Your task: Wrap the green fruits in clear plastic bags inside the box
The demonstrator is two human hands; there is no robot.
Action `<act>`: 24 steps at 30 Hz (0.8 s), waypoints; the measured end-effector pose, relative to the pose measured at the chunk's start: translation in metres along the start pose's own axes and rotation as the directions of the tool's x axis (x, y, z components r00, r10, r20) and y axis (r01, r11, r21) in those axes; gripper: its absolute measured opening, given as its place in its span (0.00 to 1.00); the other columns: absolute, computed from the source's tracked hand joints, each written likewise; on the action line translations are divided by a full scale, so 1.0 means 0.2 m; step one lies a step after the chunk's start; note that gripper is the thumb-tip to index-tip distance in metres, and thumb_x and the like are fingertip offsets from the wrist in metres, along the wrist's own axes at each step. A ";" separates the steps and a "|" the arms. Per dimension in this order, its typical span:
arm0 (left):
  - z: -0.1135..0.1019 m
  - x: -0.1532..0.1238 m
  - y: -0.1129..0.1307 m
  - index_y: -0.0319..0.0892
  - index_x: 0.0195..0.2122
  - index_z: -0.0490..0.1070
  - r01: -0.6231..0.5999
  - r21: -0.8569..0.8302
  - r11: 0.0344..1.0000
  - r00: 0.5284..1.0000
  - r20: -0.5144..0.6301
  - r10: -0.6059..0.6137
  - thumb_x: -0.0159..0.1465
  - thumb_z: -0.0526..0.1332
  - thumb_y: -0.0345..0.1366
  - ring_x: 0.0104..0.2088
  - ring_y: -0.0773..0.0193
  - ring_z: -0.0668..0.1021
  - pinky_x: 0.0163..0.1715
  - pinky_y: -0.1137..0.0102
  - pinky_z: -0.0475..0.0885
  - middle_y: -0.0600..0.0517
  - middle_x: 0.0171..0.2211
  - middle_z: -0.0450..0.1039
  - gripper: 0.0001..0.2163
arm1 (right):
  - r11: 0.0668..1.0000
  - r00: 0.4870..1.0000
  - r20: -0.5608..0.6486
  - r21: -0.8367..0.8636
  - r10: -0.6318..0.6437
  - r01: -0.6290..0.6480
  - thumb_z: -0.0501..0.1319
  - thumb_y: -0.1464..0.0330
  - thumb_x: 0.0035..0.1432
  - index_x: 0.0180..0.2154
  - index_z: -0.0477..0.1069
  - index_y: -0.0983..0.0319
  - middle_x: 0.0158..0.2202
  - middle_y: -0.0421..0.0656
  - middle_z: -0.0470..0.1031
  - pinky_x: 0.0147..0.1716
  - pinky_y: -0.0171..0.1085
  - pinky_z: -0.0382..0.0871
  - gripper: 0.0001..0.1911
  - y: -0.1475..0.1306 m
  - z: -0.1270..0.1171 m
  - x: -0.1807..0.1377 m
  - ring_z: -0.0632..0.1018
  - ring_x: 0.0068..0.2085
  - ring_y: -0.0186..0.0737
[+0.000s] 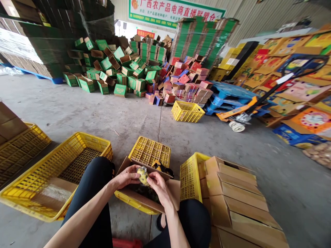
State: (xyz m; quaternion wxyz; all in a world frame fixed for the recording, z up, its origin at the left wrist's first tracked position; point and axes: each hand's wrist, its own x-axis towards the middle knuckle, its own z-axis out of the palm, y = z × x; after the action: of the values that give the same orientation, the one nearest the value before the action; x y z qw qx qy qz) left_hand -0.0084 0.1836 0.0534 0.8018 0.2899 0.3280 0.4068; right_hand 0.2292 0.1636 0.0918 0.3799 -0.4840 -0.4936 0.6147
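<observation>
Several brown boxes (pixel 9 122) rise out of a yellow crate at the far left. Next to it on the concrete floor (pixel 85 113) is a long yellow crate (pixel 23 175) with a taped piece of cardboard (pixel 53 193) at its near end, and farther back lies a heap of green boxes (pixel 120 90). Beside the long crate is the person's left knee, in dark trousers. Between the knees, the left hand (pixel 128 177) grips one side of a yellow fruit (pixel 142 175) in clear wrap, which is held up over an open cardboard box (pixel 174 193); the dark contents below are hard to make out. Behind that box are a yellow crate (pixel 147 151) and an orange-and-black object (pixel 161 167). The right hand (pixel 157 182) grasps the fruit's other side with its fingertips. Past the right knee, a further yellow crate (pixel 190 177) holds a row of closed cartons (pixel 243 199). Beyond stand blue pallets (pixel 227 91), then an orange pallet truck (pixel 236 112), and at the far right, colourful printed boxes (pixel 311 117) piled high.
</observation>
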 end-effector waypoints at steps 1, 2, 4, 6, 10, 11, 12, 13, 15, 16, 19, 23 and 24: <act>0.00 0.00 0.00 0.44 0.52 0.78 0.011 -0.006 1.000 1.000 -0.002 -0.011 0.56 0.82 0.36 0.45 0.54 0.86 0.51 0.58 0.80 0.46 0.50 0.82 0.24 | 1.000 1.000 -0.006 0.002 0.018 -0.018 0.76 0.46 0.55 0.40 0.77 0.56 0.39 0.40 0.80 0.47 0.42 0.78 0.24 0.00 0.00 0.00 0.81 0.43 0.46; 0.00 0.00 0.00 0.44 0.52 0.78 0.025 -0.011 1.000 1.000 -0.005 -0.025 0.56 0.82 0.37 0.44 0.54 0.87 0.50 0.57 0.80 0.46 0.49 0.82 0.24 | 0.999 0.999 -0.012 0.008 0.036 -0.036 0.75 0.44 0.55 0.39 0.77 0.56 0.38 0.40 0.80 0.46 0.42 0.79 0.24 -0.01 0.00 0.00 0.81 0.42 0.46; 0.00 0.00 0.00 0.44 0.54 0.76 0.046 -0.020 0.999 0.999 -0.011 -0.046 0.57 0.81 0.39 0.43 0.53 0.87 0.50 0.56 0.80 0.46 0.47 0.82 0.26 | 0.997 0.998 -0.017 0.042 0.061 -0.060 0.75 0.43 0.55 0.38 0.77 0.56 0.39 0.41 0.81 0.45 0.43 0.80 0.26 -0.01 0.01 0.00 0.82 0.43 0.47; 0.00 0.00 0.00 0.45 0.55 0.75 0.054 -0.029 0.998 0.998 -0.011 -0.054 0.58 0.81 0.39 0.43 0.53 0.87 0.48 0.57 0.81 0.46 0.47 0.83 0.27 | 0.995 0.998 -0.002 0.072 0.063 -0.063 0.76 0.43 0.54 0.40 0.78 0.56 0.40 0.42 0.82 0.46 0.45 0.81 0.26 -0.01 0.01 0.00 0.84 0.44 0.50; 0.00 -0.01 -0.01 0.45 0.56 0.74 0.069 -0.041 0.997 0.998 -0.006 -0.069 0.59 0.81 0.42 0.42 0.55 0.86 0.42 0.61 0.81 0.45 0.50 0.82 0.27 | 0.999 1.000 0.010 0.035 0.018 -0.018 0.78 0.48 0.53 0.52 0.80 0.55 0.47 0.45 0.85 0.49 0.49 0.82 0.30 -0.02 0.03 -0.01 0.85 0.47 0.53; 0.01 0.00 -0.01 0.45 0.55 0.74 0.074 -0.042 0.996 0.997 -0.008 -0.075 0.60 0.80 0.43 0.41 0.56 0.85 0.41 0.62 0.81 0.45 0.49 0.82 0.26 | 1.000 1.000 0.000 0.014 -0.004 0.004 0.77 0.50 0.53 0.57 0.79 0.53 0.50 0.46 0.84 0.50 0.50 0.82 0.32 -0.03 0.03 -0.01 0.85 0.49 0.53; 0.01 0.00 -0.01 0.44 0.53 0.75 0.077 -0.043 0.996 0.997 -0.011 -0.078 0.60 0.80 0.44 0.39 0.58 0.85 0.39 0.64 0.80 0.46 0.47 0.82 0.24 | 0.999 0.999 -0.011 -0.008 -0.032 0.032 0.77 0.52 0.53 0.61 0.78 0.51 0.55 0.46 0.83 0.52 0.50 0.82 0.35 -0.04 0.03 -0.02 0.85 0.51 0.53; 0.01 0.00 -0.02 0.43 0.51 0.76 0.079 -0.045 0.996 0.997 -0.011 -0.079 0.61 0.79 0.45 0.37 0.60 0.84 0.38 0.66 0.79 0.47 0.46 0.82 0.22 | 0.998 0.998 -0.016 -0.033 -0.063 0.063 0.77 0.54 0.54 0.63 0.76 0.48 0.60 0.46 0.81 0.54 0.51 0.81 0.36 -0.05 0.03 -0.03 0.84 0.54 0.54; 0.02 0.00 -0.03 0.41 0.47 0.78 0.071 -0.047 0.996 0.997 0.000 -0.071 0.63 0.78 0.46 0.35 0.63 0.83 0.37 0.69 0.78 0.48 0.42 0.81 0.19 | 0.990 0.993 0.006 -0.077 -0.121 0.121 0.77 0.55 0.55 0.62 0.78 0.46 0.68 0.45 0.76 0.58 0.52 0.80 0.33 -0.06 0.03 -0.03 0.79 0.63 0.56; 0.03 0.00 -0.03 0.40 0.45 0.78 0.064 -0.044 0.997 0.998 0.011 -0.064 0.63 0.78 0.46 0.35 0.63 0.83 0.37 0.70 0.78 0.48 0.40 0.81 0.18 | 0.985 0.990 0.022 -0.097 -0.142 0.143 0.76 0.55 0.56 0.60 0.80 0.46 0.69 0.44 0.75 0.59 0.52 0.79 0.29 -0.07 0.03 -0.03 0.77 0.66 0.57; 0.04 -0.01 -0.03 0.39 0.48 0.80 0.069 0.010 0.998 0.997 0.043 -0.069 0.64 0.76 0.50 0.35 0.62 0.83 0.35 0.71 0.77 0.47 0.39 0.82 0.20 | 0.973 0.984 0.024 -0.144 -0.177 0.179 0.74 0.53 0.59 0.50 0.86 0.51 0.60 0.46 0.83 0.58 0.52 0.79 0.19 -0.06 0.02 -0.02 0.79 0.62 0.58; 0.05 -0.02 -0.01 0.41 0.55 0.80 0.131 0.080 0.988 0.991 0.020 -0.133 0.64 0.74 0.57 0.41 0.55 0.86 0.37 0.69 0.77 0.41 0.49 0.84 0.28 | 0.964 0.976 -0.068 -0.182 -0.208 0.193 0.73 0.49 0.58 0.41 0.87 0.55 0.44 0.47 0.87 0.50 0.49 0.82 0.19 -0.01 0.00 0.01 0.85 0.47 0.55; 0.04 -0.03 0.00 0.42 0.56 0.79 0.143 0.092 0.985 0.989 0.016 -0.145 0.63 0.75 0.58 0.43 0.54 0.87 0.38 0.69 0.77 0.41 0.51 0.83 0.29 | 0.966 0.976 -0.088 -0.185 -0.201 0.183 0.74 0.47 0.57 0.39 0.86 0.56 0.41 0.46 0.86 0.47 0.48 0.82 0.20 0.00 0.00 0.02 0.85 0.45 0.54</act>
State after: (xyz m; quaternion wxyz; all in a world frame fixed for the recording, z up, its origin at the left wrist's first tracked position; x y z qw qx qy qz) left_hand -0.0037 0.1772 0.0597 0.8187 0.3063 0.3572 0.3291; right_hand 0.2283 0.1672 0.0912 0.4191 -0.4975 -0.5696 0.5023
